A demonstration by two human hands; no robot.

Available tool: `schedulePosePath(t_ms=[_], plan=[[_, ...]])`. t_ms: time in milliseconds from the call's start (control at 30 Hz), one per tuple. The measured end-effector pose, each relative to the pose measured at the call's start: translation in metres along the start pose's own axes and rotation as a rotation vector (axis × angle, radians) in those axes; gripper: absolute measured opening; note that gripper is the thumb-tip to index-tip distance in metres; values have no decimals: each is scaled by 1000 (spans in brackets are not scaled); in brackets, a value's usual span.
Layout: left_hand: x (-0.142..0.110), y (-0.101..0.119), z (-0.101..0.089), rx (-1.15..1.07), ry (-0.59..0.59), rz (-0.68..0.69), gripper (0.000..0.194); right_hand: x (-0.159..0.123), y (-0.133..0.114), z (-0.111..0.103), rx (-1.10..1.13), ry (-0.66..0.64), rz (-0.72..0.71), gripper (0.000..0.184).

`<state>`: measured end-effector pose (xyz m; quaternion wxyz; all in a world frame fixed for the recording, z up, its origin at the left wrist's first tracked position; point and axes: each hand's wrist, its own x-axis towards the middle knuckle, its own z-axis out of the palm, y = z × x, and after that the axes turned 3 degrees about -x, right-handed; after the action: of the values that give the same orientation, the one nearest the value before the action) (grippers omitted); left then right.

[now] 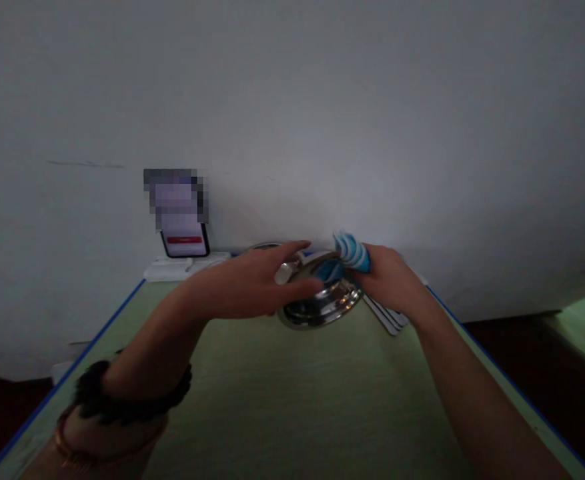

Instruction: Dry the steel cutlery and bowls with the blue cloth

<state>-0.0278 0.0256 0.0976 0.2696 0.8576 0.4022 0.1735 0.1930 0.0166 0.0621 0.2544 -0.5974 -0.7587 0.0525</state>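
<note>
A round, shiny metal dish (317, 312) is held tilted above the table. I cannot tell whether it is a shallow bowl or a lid. My left hand (249, 283) grips its left side, thumb across the front and fingers stretched behind. In my right hand (385, 273) is a blue and white striped cloth (353, 252), bunched up at the dish's upper right rim. Blue shows on the metal by the left thumb, either cloth or its reflection. The right fingertips are hidden behind the cloth.
A phone (185, 217) stands on a white base (165, 268) at the back left. Another metal rim (265, 246) shows behind my left hand. Flat grey strips (386, 315) lie under my right hand. The green table (297, 407) has blue edges and meets a wall (292, 120).
</note>
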Motion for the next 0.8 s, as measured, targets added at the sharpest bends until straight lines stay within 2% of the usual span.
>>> schedulePosePath(t_ms=[100,200,333,467,567,700,733,800], plan=[[2,2,7,17,-69,28,52,-3,-13,-1,-263,-7,13,21],[5,-2,15,132,-40,78,41,-6,-23,-2,-309,3,-2,20],[10,-9,15,95,49,130,32,-5,-26,-5,-184,87,-18,17],[15,-15,4,-90,157,150,29,1,-14,-2,40,388,18,26],[21,-18,4,-267,293,90,26,7,-8,13,262,502,24,33],[30,-18,16,-587,488,62,33,11,-12,44,559,502,75,38],[33,-19,18,-654,522,50,35,10,-14,49,572,475,87,38],[35,-23,18,-705,581,27,37,8,-13,56,504,329,36,35]])
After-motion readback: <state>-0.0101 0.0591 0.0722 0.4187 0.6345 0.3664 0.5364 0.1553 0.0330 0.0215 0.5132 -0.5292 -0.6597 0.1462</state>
